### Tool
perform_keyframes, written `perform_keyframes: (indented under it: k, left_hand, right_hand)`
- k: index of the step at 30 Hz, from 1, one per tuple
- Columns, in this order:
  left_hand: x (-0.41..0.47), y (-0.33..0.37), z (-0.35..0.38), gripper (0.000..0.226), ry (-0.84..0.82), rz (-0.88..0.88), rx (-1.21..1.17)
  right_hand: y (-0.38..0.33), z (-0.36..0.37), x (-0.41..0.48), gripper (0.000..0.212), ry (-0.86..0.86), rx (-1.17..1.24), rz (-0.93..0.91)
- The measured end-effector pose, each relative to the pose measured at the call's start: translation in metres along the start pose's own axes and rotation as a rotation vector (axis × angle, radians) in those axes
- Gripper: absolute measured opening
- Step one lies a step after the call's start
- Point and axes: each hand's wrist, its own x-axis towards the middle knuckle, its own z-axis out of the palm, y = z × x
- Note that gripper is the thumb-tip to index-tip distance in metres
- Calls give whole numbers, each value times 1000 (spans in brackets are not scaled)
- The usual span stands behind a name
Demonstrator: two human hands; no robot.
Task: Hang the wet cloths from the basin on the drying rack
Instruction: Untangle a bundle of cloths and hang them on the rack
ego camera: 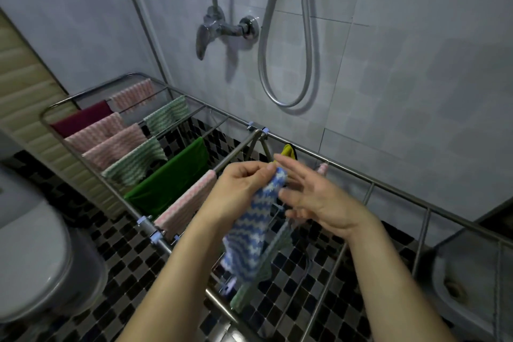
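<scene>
My left hand (244, 183) pinches the top corner of a blue and white zigzag cloth (249, 233) that hangs down over the middle of the metal drying rack (347, 172). Just right of that cloth, my right hand (311, 197) is spread with straight fingers, blurred, and I cannot tell whether it touches the cloth. A green striped cloth (249, 286) hangs beneath the blue one. Several cloths hang on the rack's left wing: a maroon cloth (83, 119), pink striped cloths (111, 144), green striped ones (133, 169), a plain green cloth (169, 178). No basin is in view.
A shower mixer tap (222, 28) and hose loop (286, 64) hang on the tiled wall behind the rack. A toilet (30, 253) stands at the left, and a squat pan (458, 283) lies at the lower right. A yellow item (287, 151) hangs behind the rack's far rail.
</scene>
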Motion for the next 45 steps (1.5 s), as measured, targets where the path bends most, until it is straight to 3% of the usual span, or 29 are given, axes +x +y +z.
perform_keyframes:
  k: [2, 5, 10, 16, 19, 24, 30, 35, 39, 41, 45]
  left_hand:
    - [-3, 9, -9, 24, -5, 22, 25]
    - [-5, 19, -25, 24, 28, 52, 73]
    - [-3, 24, -79, 15, 141, 66, 260]
    - [12, 10, -117, 16, 332, 104, 604]
    - [27, 4, -140, 19, 387, 143, 712]
    - [59, -7, -177, 12, 326, 156, 632]
    - [105, -42, -201, 19, 519, 217, 520]
    - [135, -75, -212, 33, 317, 229, 692]
    - [171, -96, -231, 40, 244, 110, 748]
    - [181, -96, -233, 40, 269, 74, 753]
    - [206, -100, -245, 32, 432, 22, 679]
  right_hand:
    - [-6, 9, 10, 58, -96, -137, -43]
    - [-16, 17, 22, 27, -19, -293, -62]
    - [-36, 15, 54, 8, 55, -415, -43]
    - [-49, 16, 95, 6, 142, -85, -58]
    - [-58, 27, 133, 20, 243, -47, -112]
    - [-64, 34, 196, 26, 373, -216, -174]
    - [-51, 21, 278, 27, 543, -282, -160]
    - [-27, 9, 321, 25, 600, -368, -54]
    - [-10, -9, 362, 15, 633, -491, -53]
    - [-3, -17, 376, 6, 675, -569, -80]
    - [-12, -9, 404, 11, 714, -686, -118]
